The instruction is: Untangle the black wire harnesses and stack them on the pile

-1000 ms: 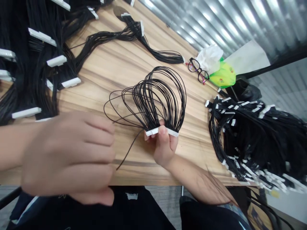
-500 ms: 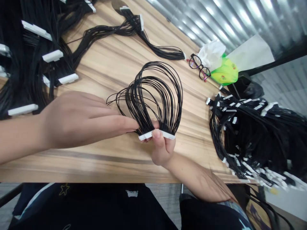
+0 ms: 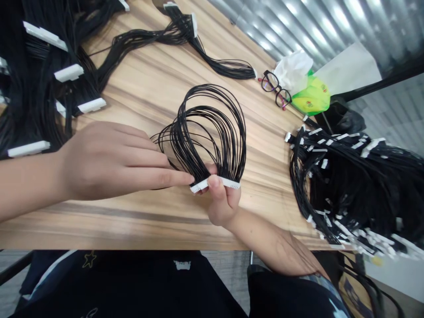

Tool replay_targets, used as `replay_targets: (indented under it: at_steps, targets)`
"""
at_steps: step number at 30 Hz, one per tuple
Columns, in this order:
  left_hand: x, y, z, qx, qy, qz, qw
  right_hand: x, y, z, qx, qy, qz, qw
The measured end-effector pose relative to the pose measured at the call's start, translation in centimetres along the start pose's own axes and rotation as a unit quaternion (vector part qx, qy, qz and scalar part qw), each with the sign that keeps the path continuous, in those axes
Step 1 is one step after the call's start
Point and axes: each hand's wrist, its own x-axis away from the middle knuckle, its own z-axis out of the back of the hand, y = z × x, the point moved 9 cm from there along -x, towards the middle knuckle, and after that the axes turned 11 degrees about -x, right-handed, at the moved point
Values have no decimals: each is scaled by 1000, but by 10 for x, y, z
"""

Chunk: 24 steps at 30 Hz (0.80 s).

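My right hand (image 3: 222, 201) is closed on a wire harness, a bundle of thin black wires (image 3: 236, 128) looped upward. Its thumb lies over the inner ends of two white connectors (image 3: 229, 182), which sit side by side with the wires rising from them. My left hand (image 3: 122, 161) comes in from the left with its fingers stretched out, holding nothing that I can see. The index fingertip meets the wires at the outer end of the left connector. The left thumb is hidden, and some wires pass behind that hand.
Black harnesses with white connectors (image 3: 69, 73) are heaped at the left, one stretching across the wooden table (image 3: 132, 225). A larger harness pile (image 3: 357, 181) lies at the right. Glasses (image 3: 276, 89), a green packet (image 3: 311, 95) and white tissue (image 3: 293, 68) are near the corrugated wall.
My left index fingertip has moved slightly right and down, against the left connector's outer end. The right hand keeps its hold on the harness, and the wire loops lean slightly more left.
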Motion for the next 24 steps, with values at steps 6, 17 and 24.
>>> replay_targets:
  at_steps: [6, 17, 24]
  targets:
    - [-13, 16, -6, -72, -5, -116, 991, -3, -5, -8, 55, -54, 4, 997]
    - [1, 45, 11, -261, 33, -217, 940, -8, 6, 8, 32, 41, -68, 996]
    - [16, 84, -3, -19, -58, -294, 954, -10, -2, 6, -43, 50, -17, 998]
